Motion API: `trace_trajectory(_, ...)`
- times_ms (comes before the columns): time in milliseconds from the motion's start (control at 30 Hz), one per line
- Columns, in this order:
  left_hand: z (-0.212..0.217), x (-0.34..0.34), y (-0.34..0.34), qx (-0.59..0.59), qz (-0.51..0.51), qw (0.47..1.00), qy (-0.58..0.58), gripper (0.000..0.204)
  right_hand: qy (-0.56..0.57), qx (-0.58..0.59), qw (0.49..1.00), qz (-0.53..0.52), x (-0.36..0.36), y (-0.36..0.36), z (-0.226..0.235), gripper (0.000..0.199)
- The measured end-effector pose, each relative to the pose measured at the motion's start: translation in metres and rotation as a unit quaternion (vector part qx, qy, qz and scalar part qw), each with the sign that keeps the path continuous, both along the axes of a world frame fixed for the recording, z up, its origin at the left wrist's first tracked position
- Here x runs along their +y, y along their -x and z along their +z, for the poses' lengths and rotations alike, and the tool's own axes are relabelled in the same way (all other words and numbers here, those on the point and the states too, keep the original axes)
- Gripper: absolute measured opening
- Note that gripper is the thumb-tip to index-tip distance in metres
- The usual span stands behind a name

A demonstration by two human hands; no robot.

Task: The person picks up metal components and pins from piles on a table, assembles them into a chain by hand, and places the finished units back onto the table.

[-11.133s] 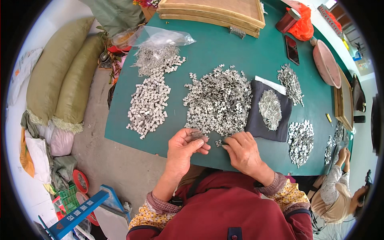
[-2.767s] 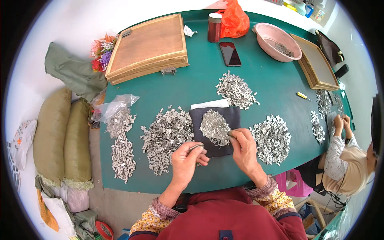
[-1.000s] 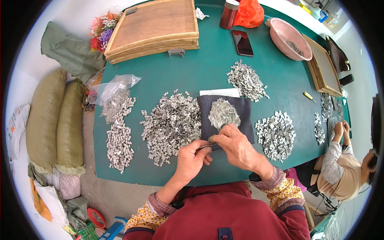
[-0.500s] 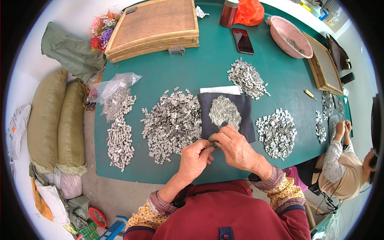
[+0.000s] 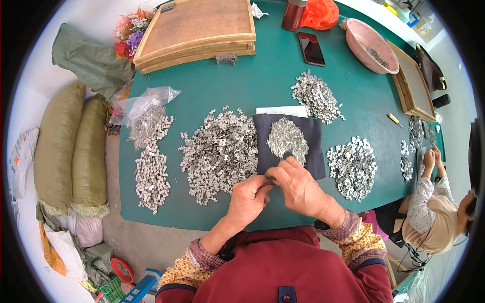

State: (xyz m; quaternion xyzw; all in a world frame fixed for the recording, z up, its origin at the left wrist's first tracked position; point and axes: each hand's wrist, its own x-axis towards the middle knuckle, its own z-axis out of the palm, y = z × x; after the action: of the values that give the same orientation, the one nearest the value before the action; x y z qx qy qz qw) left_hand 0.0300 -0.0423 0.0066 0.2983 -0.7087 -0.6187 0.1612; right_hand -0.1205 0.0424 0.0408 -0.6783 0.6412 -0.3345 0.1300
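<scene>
Your left hand point(image 5: 248, 196) and right hand point(image 5: 298, 184) are pinched together on a small silver metal part point(image 5: 269, 178) at the near edge of the dark square cloth point(image 5: 313, 146). A loosened pinch risks dropping it into the large pile of silver metal pieces point(image 5: 220, 151) on the green surface point(image 5: 262, 81).

small metal piece point(image 5: 269, 178) mostly hidden between hands, co-worker point(image 5: 438, 212) cut off
</scene>
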Motion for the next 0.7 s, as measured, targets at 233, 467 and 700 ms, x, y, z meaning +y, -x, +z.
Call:
trace_trajectory(233, 0.003, -0.004, -0.003, -0.031, -0.012, 0.999, -0.006, 0.009, 0.062, 0.046, 0.997, 0.007, 0.01, -0.008, -0.018, 0.038)
trace_trajectory(467, 0.0, -0.004, -0.006, -0.01, -0.046, 0.988, -0.145, 0.011, 0.137, 0.115, 0.983, -0.03, 0.036, -0.019, -0.03, 0.04)
trace_trajectory(700, 0.007, -0.003, -0.005, -0.005, -0.052, 0.981, -0.187, 0.012, 0.146, 0.118, 0.982, -0.019, 0.037, -0.018, -0.032, 0.04)
